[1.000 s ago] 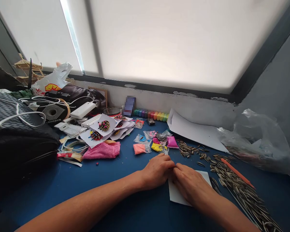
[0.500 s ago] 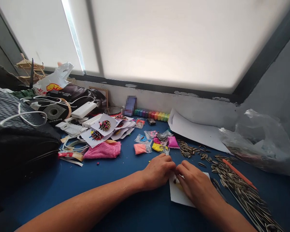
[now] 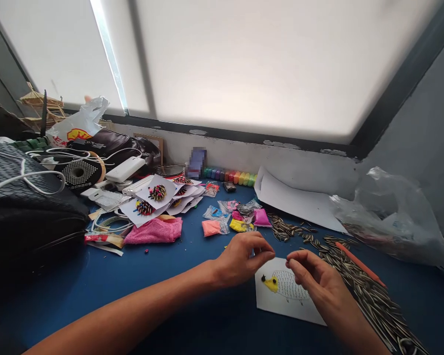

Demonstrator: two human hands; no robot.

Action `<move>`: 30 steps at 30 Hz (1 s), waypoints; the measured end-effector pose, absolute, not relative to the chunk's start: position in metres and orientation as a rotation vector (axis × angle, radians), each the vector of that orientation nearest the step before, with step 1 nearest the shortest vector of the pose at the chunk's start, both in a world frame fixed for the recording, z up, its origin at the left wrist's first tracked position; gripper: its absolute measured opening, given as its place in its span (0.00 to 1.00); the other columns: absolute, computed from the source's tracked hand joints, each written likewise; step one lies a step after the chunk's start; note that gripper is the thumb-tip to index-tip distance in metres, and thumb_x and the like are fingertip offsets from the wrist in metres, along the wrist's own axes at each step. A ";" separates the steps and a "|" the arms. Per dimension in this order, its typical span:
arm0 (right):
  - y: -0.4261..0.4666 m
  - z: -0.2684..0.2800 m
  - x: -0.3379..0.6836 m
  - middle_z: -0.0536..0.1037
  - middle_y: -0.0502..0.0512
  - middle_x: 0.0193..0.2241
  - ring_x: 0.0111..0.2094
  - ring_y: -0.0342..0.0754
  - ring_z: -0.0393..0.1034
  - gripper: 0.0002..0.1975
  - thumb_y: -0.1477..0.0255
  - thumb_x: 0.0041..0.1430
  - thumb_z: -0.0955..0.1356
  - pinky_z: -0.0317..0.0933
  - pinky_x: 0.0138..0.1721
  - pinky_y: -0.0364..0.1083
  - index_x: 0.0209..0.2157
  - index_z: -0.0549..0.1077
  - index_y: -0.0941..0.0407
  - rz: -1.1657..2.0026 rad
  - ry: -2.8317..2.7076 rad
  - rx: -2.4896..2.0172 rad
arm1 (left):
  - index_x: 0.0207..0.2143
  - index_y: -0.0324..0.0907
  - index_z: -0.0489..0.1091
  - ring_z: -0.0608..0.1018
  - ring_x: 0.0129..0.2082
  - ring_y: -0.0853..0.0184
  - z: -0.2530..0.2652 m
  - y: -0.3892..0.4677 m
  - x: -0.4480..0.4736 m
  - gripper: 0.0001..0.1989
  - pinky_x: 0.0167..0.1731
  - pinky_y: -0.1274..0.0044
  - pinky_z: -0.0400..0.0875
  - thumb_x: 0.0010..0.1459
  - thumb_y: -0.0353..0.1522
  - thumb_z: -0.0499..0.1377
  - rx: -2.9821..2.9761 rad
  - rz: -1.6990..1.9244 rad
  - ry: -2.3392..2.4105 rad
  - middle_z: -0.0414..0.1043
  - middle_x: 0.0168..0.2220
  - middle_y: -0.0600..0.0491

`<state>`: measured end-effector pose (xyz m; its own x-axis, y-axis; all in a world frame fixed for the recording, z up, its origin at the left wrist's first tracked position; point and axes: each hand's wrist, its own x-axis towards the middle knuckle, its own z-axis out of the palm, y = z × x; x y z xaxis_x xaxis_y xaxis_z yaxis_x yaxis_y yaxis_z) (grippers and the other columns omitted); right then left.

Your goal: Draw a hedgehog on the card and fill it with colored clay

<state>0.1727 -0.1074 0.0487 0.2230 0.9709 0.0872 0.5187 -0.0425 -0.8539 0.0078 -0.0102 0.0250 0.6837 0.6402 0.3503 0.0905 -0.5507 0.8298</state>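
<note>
On the blue table lies a white card (image 3: 268, 301) bearing a line drawing of a hedgehog. Its pointed face is yellow clay (image 3: 272, 284), with a black nose and a black eye stuck on. My left hand (image 3: 244, 259) hovers by the card's upper left edge, thumb and forefinger pinched together; whatever they hold is hidden. Over the card's right part is my right hand (image 3: 320, 283), its thumb and forefinger closed on a tiny dark bit (image 3: 288, 263), too small to identify. The two hands are a short gap apart.
Sunflower seeds (image 3: 370, 296) spread along the right, with an orange stick (image 3: 360, 265) on them. Clay packets (image 3: 211, 228) lie beyond my hands. Finished seed cards (image 3: 157, 192) pile behind a pink cloth (image 3: 153, 230). A black bag (image 3: 29, 222) stands left, a plastic bag (image 3: 399, 222) right.
My hands have parted and lifted off the card, the right one moving rightward. The yellow face, black eye and drawn body, covered before, now show.
</note>
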 end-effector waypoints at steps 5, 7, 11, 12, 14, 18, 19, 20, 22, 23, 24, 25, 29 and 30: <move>-0.109 0.049 0.169 0.66 0.47 0.21 0.23 0.43 0.61 0.18 0.53 0.57 0.64 0.62 0.25 0.42 0.30 0.71 0.53 0.799 -1.359 -1.649 | 0.34 0.35 0.78 0.70 0.23 0.73 0.035 -0.024 0.013 0.15 0.24 0.79 0.67 0.56 0.39 0.61 1.462 0.659 0.463 0.72 0.27 0.52; -0.110 0.049 0.167 0.67 0.48 0.22 0.24 0.43 0.61 0.18 0.53 0.57 0.64 0.61 0.26 0.42 0.30 0.71 0.53 0.836 -1.350 -1.638 | 0.34 0.34 0.78 0.70 0.21 0.73 0.037 -0.028 0.014 0.17 0.23 0.79 0.67 0.53 0.41 0.63 1.357 0.659 0.484 0.72 0.26 0.51; -0.112 0.049 0.162 0.66 0.47 0.22 0.24 0.43 0.59 0.17 0.53 0.58 0.64 0.59 0.27 0.42 0.31 0.70 0.53 0.901 -1.316 -1.641 | 0.32 0.34 0.78 0.72 0.20 0.74 0.040 -0.032 0.013 0.17 0.22 0.81 0.64 0.54 0.42 0.62 1.324 0.623 0.502 0.73 0.27 0.51; -0.113 0.050 0.162 0.65 0.47 0.22 0.25 0.43 0.59 0.17 0.53 0.58 0.64 0.59 0.27 0.42 0.31 0.70 0.53 0.917 -1.302 -1.640 | 0.32 0.34 0.78 0.72 0.21 0.74 0.041 -0.033 0.013 0.17 0.22 0.81 0.63 0.54 0.41 0.62 1.330 0.611 0.497 0.73 0.27 0.51; -0.114 0.050 0.160 0.64 0.46 0.22 0.25 0.43 0.58 0.18 0.52 0.58 0.64 0.58 0.28 0.42 0.31 0.69 0.53 0.943 -1.267 -1.634 | 0.33 0.34 0.78 0.72 0.21 0.74 0.042 -0.034 0.012 0.15 0.22 0.81 0.61 0.53 0.40 0.63 1.330 0.611 0.498 0.73 0.26 0.51; -0.115 0.051 0.157 0.63 0.45 0.21 0.25 0.43 0.57 0.20 0.50 0.55 0.66 0.56 0.28 0.42 0.31 0.69 0.53 1.001 -1.204 -1.594 | 0.32 0.34 0.78 0.72 0.21 0.73 0.041 -0.033 0.013 0.15 0.23 0.81 0.60 0.53 0.39 0.63 1.305 0.590 0.495 0.73 0.24 0.51; -0.115 0.051 0.158 0.63 0.45 0.21 0.25 0.43 0.57 0.20 0.49 0.54 0.67 0.56 0.28 0.42 0.30 0.70 0.53 1.012 -1.191 -1.583 | 0.31 0.34 0.77 0.72 0.21 0.73 0.041 -0.033 0.013 0.16 0.23 0.80 0.60 0.53 0.40 0.62 1.292 0.573 0.485 0.73 0.24 0.51; -0.114 0.050 0.158 0.64 0.46 0.22 0.25 0.43 0.57 0.21 0.49 0.53 0.67 0.56 0.28 0.42 0.30 0.70 0.53 1.020 -1.178 -1.573 | 0.30 0.34 0.76 0.72 0.21 0.73 0.041 -0.033 0.014 0.16 0.23 0.80 0.61 0.53 0.41 0.62 1.279 0.561 0.481 0.73 0.24 0.51; -0.113 0.049 0.160 0.67 0.47 0.24 0.26 0.42 0.57 0.21 0.49 0.51 0.69 0.57 0.29 0.42 0.31 0.70 0.53 1.020 -1.153 -1.560 | 0.28 0.34 0.73 0.73 0.20 0.73 0.041 -0.034 0.014 0.17 0.22 0.81 0.60 0.52 0.42 0.63 1.265 0.563 0.488 0.72 0.24 0.52; -0.112 0.048 0.161 0.68 0.47 0.26 0.26 0.42 0.57 0.21 0.49 0.50 0.70 0.57 0.29 0.42 0.32 0.70 0.53 1.022 -1.138 -1.555 | 0.28 0.35 0.71 0.73 0.20 0.73 0.041 -0.035 0.015 0.17 0.21 0.81 0.60 0.52 0.42 0.63 1.270 0.575 0.501 0.72 0.25 0.52; -0.111 0.047 0.162 0.69 0.47 0.27 0.26 0.42 0.57 0.22 0.49 0.50 0.70 0.57 0.29 0.42 0.33 0.71 0.54 1.027 -1.123 -1.550 | 0.28 0.35 0.70 0.73 0.20 0.73 0.041 -0.036 0.015 0.17 0.20 0.82 0.59 0.52 0.43 0.63 1.283 0.591 0.517 0.71 0.24 0.53; -0.110 0.046 0.162 0.69 0.47 0.27 0.26 0.42 0.57 0.22 0.49 0.49 0.71 0.57 0.28 0.42 0.34 0.71 0.54 1.035 -1.108 -1.545 | 0.28 0.35 0.69 0.72 0.19 0.73 0.040 -0.038 0.016 0.18 0.20 0.82 0.60 0.53 0.43 0.62 1.301 0.613 0.532 0.70 0.24 0.54; -0.110 0.042 0.164 0.69 0.47 0.27 0.26 0.41 0.57 0.22 0.50 0.48 0.72 0.57 0.29 0.42 0.35 0.72 0.54 1.054 -1.074 -1.526 | 0.28 0.37 0.65 0.70 0.19 0.74 0.037 -0.042 0.017 0.16 0.20 0.82 0.63 0.56 0.42 0.60 1.402 0.699 0.556 0.65 0.21 0.57; -0.111 0.042 0.163 0.69 0.47 0.27 0.26 0.41 0.56 0.22 0.50 0.49 0.72 0.56 0.30 0.41 0.35 0.73 0.54 1.063 -1.078 -1.517 | 0.28 0.38 0.64 0.70 0.19 0.74 0.037 -0.042 0.017 0.16 0.20 0.82 0.63 0.57 0.42 0.59 1.425 0.706 0.550 0.64 0.21 0.57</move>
